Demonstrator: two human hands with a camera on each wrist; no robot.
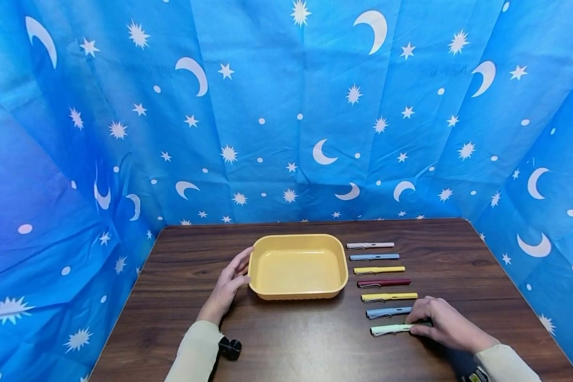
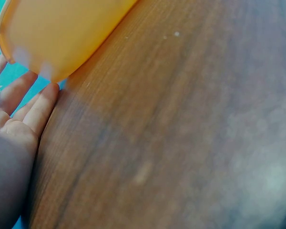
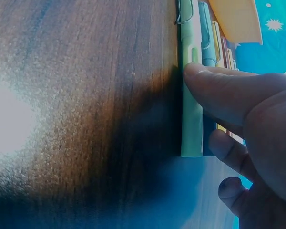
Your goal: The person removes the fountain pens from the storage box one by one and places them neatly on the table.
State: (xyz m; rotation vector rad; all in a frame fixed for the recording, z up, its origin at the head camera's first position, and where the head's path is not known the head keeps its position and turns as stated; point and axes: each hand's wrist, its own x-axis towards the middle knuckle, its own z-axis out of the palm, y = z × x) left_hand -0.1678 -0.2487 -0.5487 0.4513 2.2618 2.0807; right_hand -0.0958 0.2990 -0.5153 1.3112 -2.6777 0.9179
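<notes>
My right hand pinches the barrel of a light green pen, the nearest in a column of capped pens. In the right wrist view the thumb lies along the side of the green pen, and the other fingers are on its far side. A grey-blue pen lies just beyond, partly behind the fingers. At the left end of a yellow rectangular tray, my left hand rests with fairly straight fingers against the outer wall. The left wrist view shows those fingertips at the tray's side.
Farther up the column lie a yellow pen, a dark red pen, another yellow pen, a blue pen and a whitish pen. All lie on a brown wooden table. A blue star-patterned cloth surrounds it.
</notes>
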